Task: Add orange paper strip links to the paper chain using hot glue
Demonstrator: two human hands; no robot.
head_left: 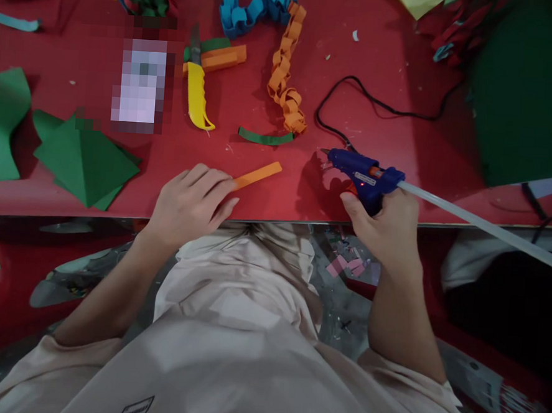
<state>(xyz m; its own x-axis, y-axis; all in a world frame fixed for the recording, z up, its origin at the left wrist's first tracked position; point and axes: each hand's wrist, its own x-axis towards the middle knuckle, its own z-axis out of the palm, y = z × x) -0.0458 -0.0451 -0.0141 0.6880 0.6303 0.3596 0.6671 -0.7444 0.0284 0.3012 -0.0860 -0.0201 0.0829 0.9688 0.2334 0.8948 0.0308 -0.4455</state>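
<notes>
In the head view, my left hand (193,200) rests at the table's front edge, its fingers closed on one end of an orange paper strip (260,174). The strip's other end points to the right. My right hand (388,224) is wrapped round the handle of a blue hot glue gun (363,174). The gun's nozzle faces left, and a long clear glue stick (481,220) sticks out of its back. Just beyond the orange strip lies a curved green paper strip (266,137), touching or nearly touching the end of an orange and blue paper chain (287,67).
A yellow-handled knife (198,96) lies across orange and green strips (224,55). Folded green paper (87,160) is at left, beside a blurred-out patch (141,83). The black cord (380,102) loops behind the glue gun. A large green sheet (530,91) covers the right side.
</notes>
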